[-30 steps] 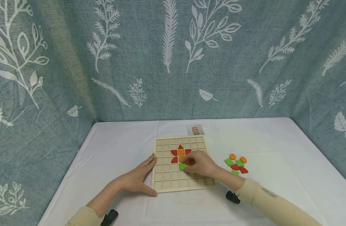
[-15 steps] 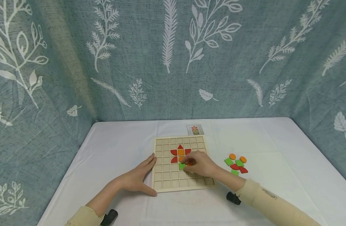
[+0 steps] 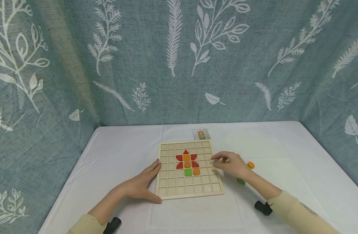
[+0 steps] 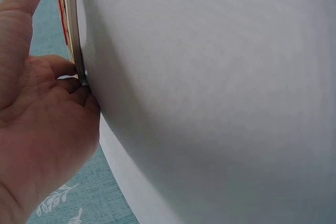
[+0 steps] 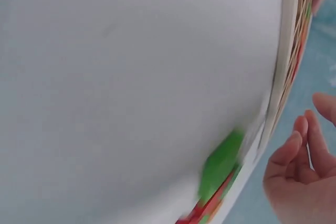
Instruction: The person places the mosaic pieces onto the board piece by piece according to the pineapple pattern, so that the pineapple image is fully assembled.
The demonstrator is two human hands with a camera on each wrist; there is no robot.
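Observation:
My left hand (image 3: 140, 186) rests along the left edge of a wooden grid board (image 3: 170, 182), thumb at the near corner and fingers spread higher up. On the board, red petal pieces (image 3: 179, 158) and a red triangle (image 3: 186, 152) surround an orange square (image 3: 186, 157) and an orange disc (image 3: 187, 164). Below these lie a green square (image 3: 188, 172) and, right of it, another orange disc (image 3: 196, 171). My right hand (image 3: 232, 165) hovers at the board's right edge with loosely bent fingers. Nothing shows between its fingertips in the right wrist view.
Behind the board lies a small pattern card (image 3: 201, 134). Loose pieces lie on the white tablecloth (image 3: 284, 169) to the right, mostly hidden under my right hand, including an orange disc (image 3: 251, 165) and a green piece (image 3: 241, 181). A leaf-print curtain (image 3: 155, 65) encloses the table.
My right hand has let go of the orange disc beside the green square and moved right, off the pattern toward the loose pieces. My left hand has stayed put.

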